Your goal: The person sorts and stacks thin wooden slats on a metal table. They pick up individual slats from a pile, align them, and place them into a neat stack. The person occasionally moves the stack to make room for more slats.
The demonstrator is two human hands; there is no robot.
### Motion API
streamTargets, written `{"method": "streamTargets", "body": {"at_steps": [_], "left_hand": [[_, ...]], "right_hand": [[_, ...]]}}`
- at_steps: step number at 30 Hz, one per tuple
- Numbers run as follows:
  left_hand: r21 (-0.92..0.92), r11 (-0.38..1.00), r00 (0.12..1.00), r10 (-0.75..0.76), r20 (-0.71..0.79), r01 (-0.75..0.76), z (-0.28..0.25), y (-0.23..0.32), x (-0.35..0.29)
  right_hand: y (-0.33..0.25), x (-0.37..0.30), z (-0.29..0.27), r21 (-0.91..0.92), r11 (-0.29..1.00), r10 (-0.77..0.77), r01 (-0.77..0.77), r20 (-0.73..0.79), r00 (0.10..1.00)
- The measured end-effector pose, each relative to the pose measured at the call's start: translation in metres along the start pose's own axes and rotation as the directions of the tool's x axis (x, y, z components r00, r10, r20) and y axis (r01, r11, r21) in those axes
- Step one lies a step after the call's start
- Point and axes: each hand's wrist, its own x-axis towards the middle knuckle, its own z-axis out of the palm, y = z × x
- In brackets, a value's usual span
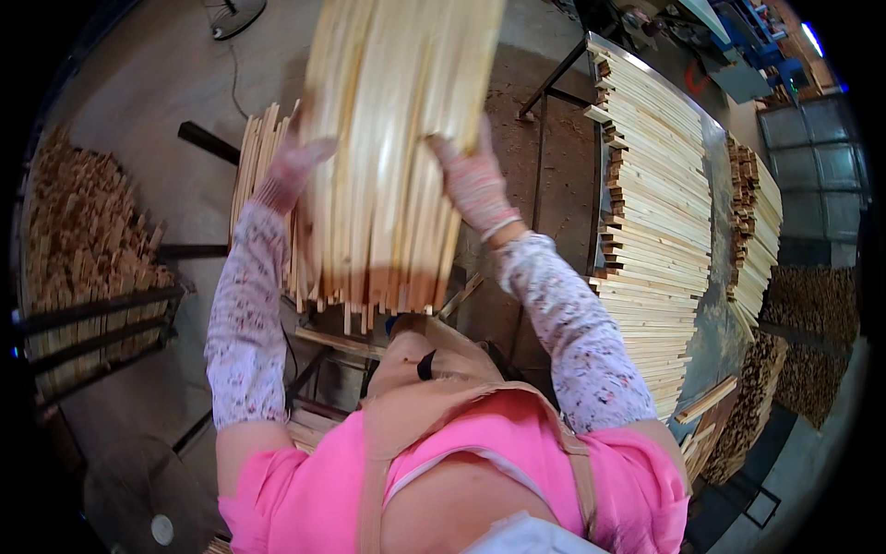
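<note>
A wide bundle of pale wooden strips (392, 157) is lifted between my two gloved hands, its far end running past the upper edge of the view. My left hand (297, 159) presses against the bundle's left side, thumb lying on top. On the opposite side my right hand (472, 175) clamps the bundle the same way. The undersides of both hands are hidden by the wood. Below and left of the bundle, more wooden strips (251, 152) lie on a dark metal stand.
At the right, a metal table (715, 231) carries a broad layer of strips (660, 185) and a second stack (757, 217). A rack at the left holds many short wood pieces (92, 231). A dark metal bar (208, 143) juts out near my left arm. A fan (238, 17) stands far left.
</note>
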Motion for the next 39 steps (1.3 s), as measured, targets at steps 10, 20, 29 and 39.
{"method": "streamTargets", "body": {"at_steps": [10,20,29,39], "left_hand": [[0.818,0.459,0.888,-0.442,-0.129,0.347,-0.008,-0.221,0.013],[0.523,0.835,0.974,0.222,-0.041,-0.169,0.096,-0.170,0.004],[0.155,0.987,0.673,-0.141,0.726,0.039,0.410,-0.102,-0.181],[0.276,0.913,0.739,-0.406,0.538,0.301,0.494,-0.213,-0.253]], "right_hand": [[0.239,0.070,0.022,-0.918,0.395,0.514,-0.027,0.197,0.835],[0.199,-0.050,-0.077,-0.466,0.852,0.159,-0.239,-0.205,0.966],[0.284,-0.518,-0.256,-0.025,0.739,-0.124,-0.673,-0.987,-0.099],[0.416,-0.709,-0.263,0.458,0.868,0.410,-0.193,-0.879,-0.245]]}}
